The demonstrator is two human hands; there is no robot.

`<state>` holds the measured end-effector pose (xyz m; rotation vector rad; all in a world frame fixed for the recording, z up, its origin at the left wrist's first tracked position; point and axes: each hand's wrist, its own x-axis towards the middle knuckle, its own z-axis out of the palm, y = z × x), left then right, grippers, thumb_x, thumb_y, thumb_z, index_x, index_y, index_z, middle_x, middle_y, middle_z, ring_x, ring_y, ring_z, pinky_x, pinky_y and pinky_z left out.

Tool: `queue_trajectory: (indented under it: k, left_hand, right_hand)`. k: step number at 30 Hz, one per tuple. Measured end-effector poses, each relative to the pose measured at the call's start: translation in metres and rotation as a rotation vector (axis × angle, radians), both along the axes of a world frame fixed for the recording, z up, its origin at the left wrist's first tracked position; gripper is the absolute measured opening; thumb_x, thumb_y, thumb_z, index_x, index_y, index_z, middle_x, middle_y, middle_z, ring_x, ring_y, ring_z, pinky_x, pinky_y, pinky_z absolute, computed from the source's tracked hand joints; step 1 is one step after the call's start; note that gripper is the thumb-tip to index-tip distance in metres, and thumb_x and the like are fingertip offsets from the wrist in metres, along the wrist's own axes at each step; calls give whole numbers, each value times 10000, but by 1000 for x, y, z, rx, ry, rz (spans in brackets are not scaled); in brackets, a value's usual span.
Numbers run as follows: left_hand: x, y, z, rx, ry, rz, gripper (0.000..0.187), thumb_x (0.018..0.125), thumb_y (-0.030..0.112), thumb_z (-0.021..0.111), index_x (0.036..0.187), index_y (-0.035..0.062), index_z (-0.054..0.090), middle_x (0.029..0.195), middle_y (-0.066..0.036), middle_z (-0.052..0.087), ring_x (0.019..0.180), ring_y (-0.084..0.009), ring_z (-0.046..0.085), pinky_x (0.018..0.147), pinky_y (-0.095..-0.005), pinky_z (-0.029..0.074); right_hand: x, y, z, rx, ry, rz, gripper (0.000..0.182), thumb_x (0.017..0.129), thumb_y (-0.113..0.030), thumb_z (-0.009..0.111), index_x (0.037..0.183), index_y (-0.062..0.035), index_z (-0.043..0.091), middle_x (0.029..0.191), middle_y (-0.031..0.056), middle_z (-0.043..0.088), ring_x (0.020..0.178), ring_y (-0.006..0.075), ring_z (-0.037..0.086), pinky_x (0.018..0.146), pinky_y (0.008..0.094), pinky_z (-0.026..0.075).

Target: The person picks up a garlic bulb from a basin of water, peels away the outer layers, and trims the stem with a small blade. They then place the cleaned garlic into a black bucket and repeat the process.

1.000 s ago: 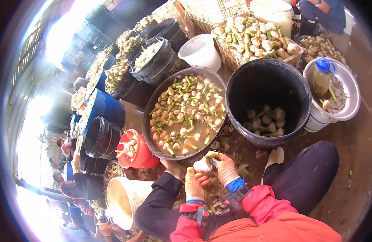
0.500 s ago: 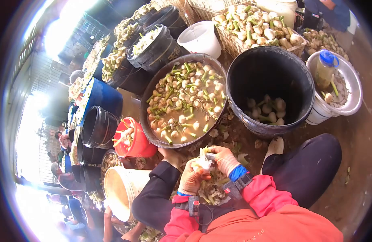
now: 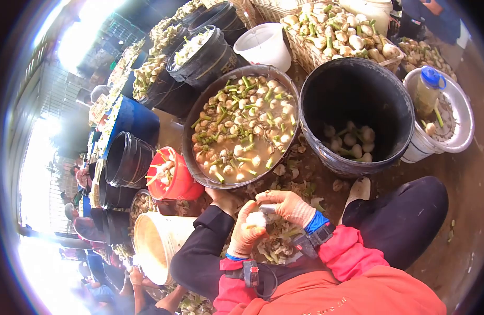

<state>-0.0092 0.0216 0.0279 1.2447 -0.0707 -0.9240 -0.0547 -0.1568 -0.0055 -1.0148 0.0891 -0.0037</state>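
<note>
My left hand [image 3: 244, 232] is closed around a peeled white garlic bulb [image 3: 256, 219], above the floor between my legs. Close to its upper right, my right hand [image 3: 294, 208] has its fingers pinched on a small grey blade-like tool [image 3: 267, 209]; the rest of that tool is hidden. Both hands wear pale gloves with blue at the wrists. Just beyond them stands a wide round tub [image 3: 187, 137] of murky water, with garlic bulbs and cut green stalks in it. A large black bucket [image 3: 326, 157] to the right holds several pale bulbs at its bottom.
A red bucket [image 3: 185, 184] with stalked bulbs and a tipped white bucket [image 3: 186, 228] are at left. A wicker basket [image 3: 305, 55] heaped with garlic stands behind. At right, a white bucket with a basin [image 3: 465, 126] carries a blue-capped bottle [image 3: 428, 92]. Peelings [image 3: 276, 247] litter the floor.
Loose skin and leaves around the bulb have come away, leaving it smooth and white. My right hand has moved slightly off the bulb, and my left hand has shifted a little left.
</note>
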Motion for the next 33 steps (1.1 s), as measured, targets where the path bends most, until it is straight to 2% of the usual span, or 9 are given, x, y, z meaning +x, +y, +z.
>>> queue_trajectory:
  k: [3, 7, 10, 12, 15, 24, 26, 30, 33]
  left_hand:
    - [9, -16, 5, 66, -331, -204, 1112, 531, 356, 880, 1373, 7, 243, 1201, -81, 464, 1079, -153, 460, 927, -277, 390]
    - [6, -16, 0, 203, -639, -180, 1174, 504, 421, 870, 1374, 19, 192, 1140, -78, 486, 1005, -135, 499, 849, -264, 437]
    - [5, -4, -8, 210, -390, -35, 1119, 511, 410, 871, 1352, 26, 240, 1073, -69, 500, 921, -135, 528, 790, -272, 470]
    - [8, -2, -15, 56, -457, 168, 781, 612, 287, 847, 1224, 50, 423, 963, -68, 555, 798, -175, 574, 720, -294, 505]
    - [15, 10, -20, 238, -485, 260, 261, 823, 161, 673, 1017, 18, 573, 1032, -106, 597, 917, -207, 590, 789, -332, 506]
    - [9, 17, -27, -456, 321, 490, 341, 863, 267, 584, 1152, 91, 542, 1138, -94, 595, 1025, -318, 582, 793, -414, 537]
    - [9, 19, -23, -549, 406, 493, 371, 882, 310, 543, 1175, 83, 528, 1124, -98, 603, 1029, -326, 581, 765, -412, 549]
    - [14, 18, -21, -513, 355, 567, 369, 895, 302, 523, 1177, 65, 523, 1097, -122, 609, 990, -342, 595, 738, -403, 558]
    - [39, 42, -5, -702, 376, 699, 336, 884, 249, 547, 1114, 6, 516, 1001, -128, 611, 847, -247, 619, 727, -362, 560]
  right_hand:
    - [-1, 8, 9, -234, 13, 71, 342, 797, -18, 637, 1135, -26, 584, 1055, 53, 625, 981, 130, 566, 877, 254, 443]
    - [1, 20, 10, -490, -101, -92, 294, 814, 4, 579, 1107, -25, 588, 1009, 80, 629, 953, 146, 577, 867, 252, 446]
    - [3, 21, 1, -429, -5, -140, 282, 809, 30, 563, 1086, -15, 592, 1024, 73, 628, 974, 148, 571, 869, 257, 447]
    - [4, 18, 9, -188, 11, -172, 255, 815, 39, 556, 1060, -16, 596, 993, 62, 622, 926, 148, 583, 800, 262, 475]
    - [0, 9, 30, 191, 206, -158, 199, 851, 25, 541, 1039, -15, 592, 901, 48, 576, 781, 100, 571, 672, 214, 486]
    - [8, -23, 21, 880, 89, -535, 131, 865, -77, 527, 963, -12, 585, 845, 100, 550, 618, 141, 528, 651, 314, 524]
    - [8, -36, 5, 854, 76, -535, 141, 879, -6, 489, 953, -55, 598, 958, 66, 554, 642, 117, 524, 677, 279, 531]
    - [8, 1, -9, -84, 131, -273, 169, 807, 1, 574, 934, -91, 639, 873, 34, 633, 706, 94, 542, 637, 243, 461]
    - [4, 18, -35, -393, 274, 105, 313, 737, 42, 593, 1011, -101, 643, 834, 39, 644, 734, 127, 573, 640, 266, 465]
